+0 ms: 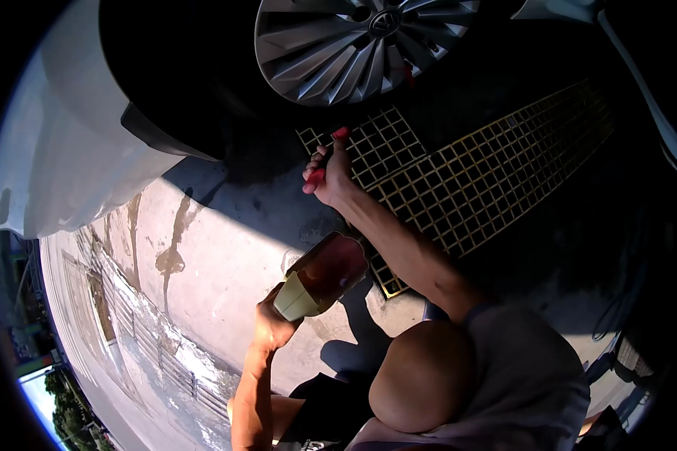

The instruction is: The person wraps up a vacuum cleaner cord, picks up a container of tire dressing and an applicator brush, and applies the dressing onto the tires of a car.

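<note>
My left hand is closed around the near end of a cut-open, pale yellow-green container. The container is tilted, and its inside looks dark red; I cannot tell how much it holds. My right hand reaches forward over the edge of the floor grating, below the car wheel. Its fingers are curled around a small object with red ends, whose middle is hidden in the grip and whose kind I cannot make out. The wheel has a silver multi-spoke cover, and a small red patch shows near its lower right rim.
Yellow-edged floor grating runs to the right beneath the car. White bodywork rises at the left, with a dark flap behind the wheel arch. Stained, sunlit concrete lies at left. My bent knee is close below my arms.
</note>
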{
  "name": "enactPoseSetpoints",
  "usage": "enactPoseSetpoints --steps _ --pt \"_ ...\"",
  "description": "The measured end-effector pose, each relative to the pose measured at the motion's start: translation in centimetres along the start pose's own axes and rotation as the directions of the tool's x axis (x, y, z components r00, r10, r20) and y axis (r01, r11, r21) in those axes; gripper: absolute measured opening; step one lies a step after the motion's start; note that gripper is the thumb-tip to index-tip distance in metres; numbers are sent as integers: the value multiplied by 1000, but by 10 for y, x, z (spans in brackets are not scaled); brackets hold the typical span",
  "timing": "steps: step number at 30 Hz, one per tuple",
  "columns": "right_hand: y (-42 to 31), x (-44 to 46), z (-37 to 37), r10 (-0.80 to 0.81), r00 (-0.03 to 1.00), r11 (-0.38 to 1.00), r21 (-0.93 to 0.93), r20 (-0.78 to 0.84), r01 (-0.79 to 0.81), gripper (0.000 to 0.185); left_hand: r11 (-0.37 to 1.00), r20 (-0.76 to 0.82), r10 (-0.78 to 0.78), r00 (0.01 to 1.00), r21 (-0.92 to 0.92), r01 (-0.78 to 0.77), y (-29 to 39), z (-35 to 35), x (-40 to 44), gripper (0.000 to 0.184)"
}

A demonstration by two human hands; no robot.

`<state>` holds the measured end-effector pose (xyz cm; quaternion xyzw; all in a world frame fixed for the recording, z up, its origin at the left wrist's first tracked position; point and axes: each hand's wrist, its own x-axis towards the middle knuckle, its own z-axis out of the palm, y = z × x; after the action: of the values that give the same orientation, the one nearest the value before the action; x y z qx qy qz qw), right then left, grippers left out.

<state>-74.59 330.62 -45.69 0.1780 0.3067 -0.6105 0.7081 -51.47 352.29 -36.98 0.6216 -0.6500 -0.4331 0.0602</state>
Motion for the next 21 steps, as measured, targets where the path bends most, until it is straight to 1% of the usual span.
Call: enactPoseSetpoints --steps 1,2,3,4,5,6,7,9,10,11,12,13,14,16,17,18,19,20,21 --pt "6 -14 6 79 997 997 25 12 -79 52 1000 20 1 1000 14 -2 0 -1 1 43" --pt "11 -25 9 173 981 978 103 82 -181 52 999 1 38 999 -10 -38 -9 1 0 46" --pt "10 -42 17 256 957 955 115 136 -272 49 997 -18 74 997 -33 -75 -19 4 -2 49" --pt "13 -45 17 326 919 918 157 223 -364 48 992 -37 110 993 -54 -112 -28 6 -3 52" --pt "14 -54 20 390 870 886 135 301 -443 47 989 -43 124 991 -71 -127 -26 8 -4 55" --pt "15 -63 21 436 803 851 105 406 -515 48 987 4 34 999 -159 -33 -20 6 -6 63" --pt "15 -80 28 473 761 830 65 444 -553 49 988 8 28 1000 -155 -26 -22 6 -7 65" --pt "17 -103 40 520 593 769 -35 615 -639 48 988 10 20 1000 -152 -18 -26 8 -7 68" --pt "12 -113 51 504 575 780 -54 644 -623 47 956 -13 -74 997 -285 67 -8 6 -7 28" --pt "10 -127 59 491 561 787 -63 667 -614 47 955 1 -56 998 -293 54 -9 5 -5 29" --pt "6 -134 64 478 517 768 -52 710 -638 47 952 17 -40 999 -304 44 -14 6 -4 31" --pt "-2 -144 65 480 504 772 -72 718 -632 45 954 48 -32 998 -297 45 -16 4 -1 35" --pt "-8 -154 61 479 477 804 -150 737 -575 44 956 78 -24 997 -290 46 -18 3 1 40" --pt "-17 -177 48 485 409 839 -281 773 -466 43 938 175 -102 979 -312 154 -12 -14 4 53" --pt "-26 -193 39 501 432 847 -320 750 -425 42 899 239 -152 959 -369 234 -6 -18 3 60" --pt "-35 -209 31 516 455 849 -361 726 -386 42 853 242 -112 964 -474 218 -6 -13 0 60" --pt "-46 -229 27 536 515 843 -387 669 -374 42 799 237 -68 969 -569 195 -9 -7 -7 61" --pt "-54 -251 17 543 592 839 -356 596 -412 40 653 222 -87 971 -723 224 -28 9 -13 58" --pt "-61 -276 1 529 702 847 -344 477 -404 40 479 207 -106 973 -847 232 -47 25 -18 55"
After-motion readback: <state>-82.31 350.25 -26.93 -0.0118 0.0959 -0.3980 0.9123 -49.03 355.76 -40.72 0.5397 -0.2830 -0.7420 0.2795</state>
